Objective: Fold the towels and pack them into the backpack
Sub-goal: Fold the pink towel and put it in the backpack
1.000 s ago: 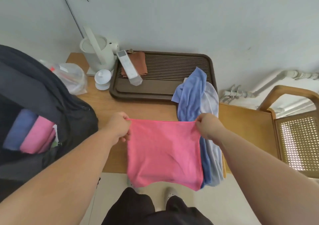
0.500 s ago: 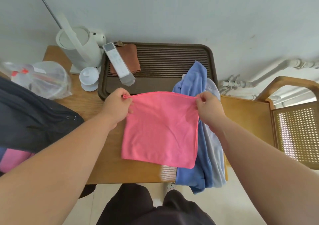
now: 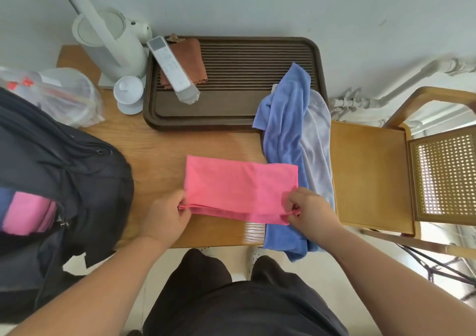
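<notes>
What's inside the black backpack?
A pink towel and a bit of a blue towel show in the open backpack. Anything deeper is hidden by its dark fabric.

The pink towel (image 3: 239,186) lies folded double, flat on the worktop (image 3: 159,150), its right end overlapping a crumpled blue towel (image 3: 286,134) that trails over the front edge. A pale grey towel (image 3: 318,134) lies touching the blue one's right side. The black backpack (image 3: 64,170) sits open at left, holding a folded pink cloth (image 3: 28,214).
</notes>
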The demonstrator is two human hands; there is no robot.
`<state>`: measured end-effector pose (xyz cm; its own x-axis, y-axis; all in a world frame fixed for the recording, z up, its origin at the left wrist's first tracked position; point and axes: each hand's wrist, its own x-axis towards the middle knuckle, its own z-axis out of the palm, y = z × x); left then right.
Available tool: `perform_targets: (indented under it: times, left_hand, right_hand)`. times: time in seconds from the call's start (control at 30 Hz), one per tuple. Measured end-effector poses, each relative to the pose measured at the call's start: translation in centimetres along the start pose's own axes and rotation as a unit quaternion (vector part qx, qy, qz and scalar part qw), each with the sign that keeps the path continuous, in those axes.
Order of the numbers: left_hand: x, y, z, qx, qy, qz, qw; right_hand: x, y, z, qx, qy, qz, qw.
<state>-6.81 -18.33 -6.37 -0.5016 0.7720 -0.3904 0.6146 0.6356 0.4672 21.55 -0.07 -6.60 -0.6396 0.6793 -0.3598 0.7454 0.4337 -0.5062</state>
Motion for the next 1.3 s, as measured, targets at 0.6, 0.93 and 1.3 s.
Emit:
perform_targets:
  times: [0.6,0.93,1.3]
  left_hand:
    - [2.4,1.4,1.4,0.195,0.005,0.12,0.973]
    - [6.4,0.5,4.6,0.285,-0.094,0.106,0.948]
    - [6.0,0.4,4.1,0.073,0.053,0.028,0.996]
  right_hand:
    - [2.0,-6.6,4.3,-0.209,0.062,-0.043,0.975]
    - [5.4,-3.3,7.3,-0.268,0.021,0.08,0.96]
    - [4.9,-5.5,8.3,-0.264,0.04,0.008,0.964]
